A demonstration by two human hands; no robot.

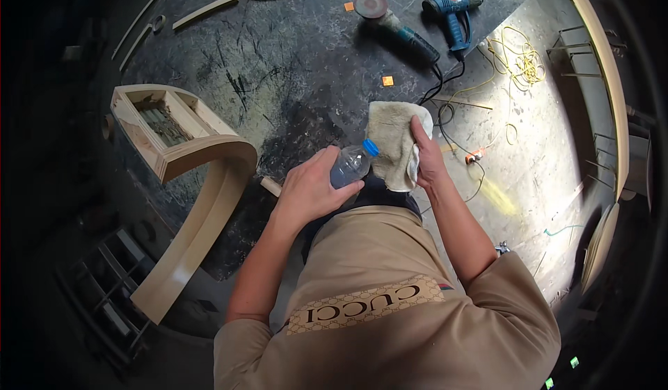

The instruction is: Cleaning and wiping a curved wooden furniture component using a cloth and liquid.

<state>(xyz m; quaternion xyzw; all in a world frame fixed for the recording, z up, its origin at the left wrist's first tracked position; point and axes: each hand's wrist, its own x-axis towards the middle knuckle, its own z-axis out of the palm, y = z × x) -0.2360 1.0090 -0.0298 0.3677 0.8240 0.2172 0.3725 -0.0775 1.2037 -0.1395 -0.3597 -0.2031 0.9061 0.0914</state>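
My left hand (311, 187) is wrapped round a clear plastic bottle (352, 165) with a blue cap, tilted to the right. The cap end points at a folded off-white cloth (392, 136); whether they touch I cannot tell. My right hand (429, 155) grips that cloth along its right side, thumb on top. Both hands are in front of my body, by the edge of a dark, scratched worktable (292, 77). At the table's left stands a curved wooden frame piece (209, 155) with an open, box-like end.
On the table's far right lie an angle grinder (398, 29) and a blue heat gun (453, 17), their cords hanging over the edge. A wood strip (205, 11) lies far left. A yellow cord (523, 63) is coiled on the floor, near a long curved wooden panel (607, 77).
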